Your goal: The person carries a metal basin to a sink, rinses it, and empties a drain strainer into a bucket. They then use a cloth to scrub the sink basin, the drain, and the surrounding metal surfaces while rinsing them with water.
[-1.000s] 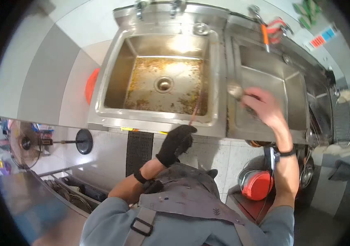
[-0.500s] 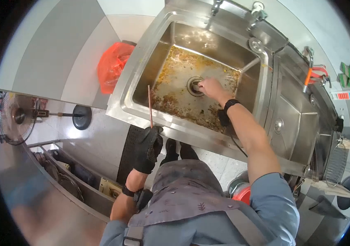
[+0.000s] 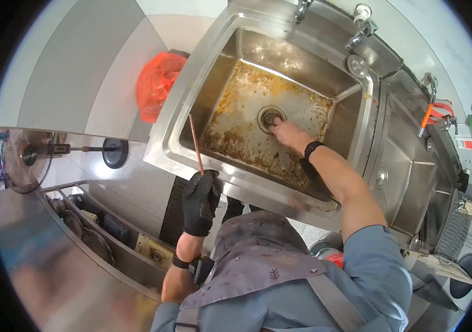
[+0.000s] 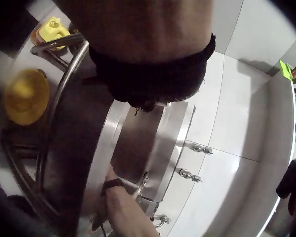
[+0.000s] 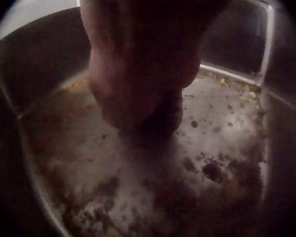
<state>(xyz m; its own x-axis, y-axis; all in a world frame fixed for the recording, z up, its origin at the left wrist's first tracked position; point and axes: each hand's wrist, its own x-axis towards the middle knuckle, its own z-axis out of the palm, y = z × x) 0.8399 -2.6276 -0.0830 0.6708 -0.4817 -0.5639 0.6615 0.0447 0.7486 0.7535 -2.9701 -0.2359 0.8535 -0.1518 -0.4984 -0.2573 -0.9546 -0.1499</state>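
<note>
In the head view, the bare right hand (image 3: 287,133) reaches into the large steel basin (image 3: 213,91) and pinches the near edge of a round, dark drain strainer (image 3: 270,117) lying in the drain. Brown and yellow residue covers much of the basin floor. The right wrist view shows the hand (image 5: 138,79) pointing down, its fingertips in shadow. The left hand (image 3: 200,202), in a black dotted glove, grips a thin copper-coloured stick (image 3: 195,141) that points up over the basin's front rim. Only the dark glove cuff (image 4: 153,81) shows plainly in the left wrist view.
A red plastic bag (image 3: 159,86) stands left of the sink. Taps (image 3: 362,33) line the back ledge, and a second basin (image 3: 405,177) adjoins on the right. A fan (image 3: 27,156) and a metal counter (image 3: 53,243) are at the left.
The right hand has moved from over the right basin, strainer in its fingers, to the large basin's drain. The left hand still holds the stick, now more upright. The view has turned.
</note>
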